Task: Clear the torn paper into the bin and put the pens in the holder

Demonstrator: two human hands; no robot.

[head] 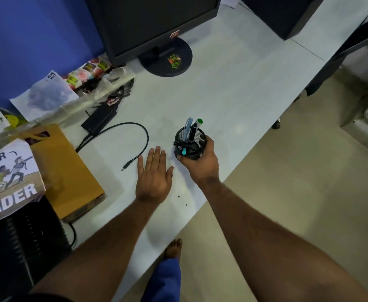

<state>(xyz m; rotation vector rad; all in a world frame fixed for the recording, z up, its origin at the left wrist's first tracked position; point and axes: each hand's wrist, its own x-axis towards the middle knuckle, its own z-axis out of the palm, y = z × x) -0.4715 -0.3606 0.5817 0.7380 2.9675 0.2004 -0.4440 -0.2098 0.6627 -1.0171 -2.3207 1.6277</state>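
Observation:
A black mesh pen holder [197, 136] stands near the front edge of the white desk [233, 88]. Several pens [190, 130] stick out of it, one pale blue, one black, one with a green cap. My right hand [200, 164] wraps around the holder's near side. My left hand [154, 175] lies flat on the desk just left of the holder, fingers spread and holding nothing. No torn paper or bin shows in this view.
A black monitor [152, 22] on a round base stands at the back. A power adapter [99, 119] with a loose cable [139, 136] lies left of centre. A brown cardboard box [69, 173], papers and plastic bags crowd the left side. The floor lies beyond the desk's right edge.

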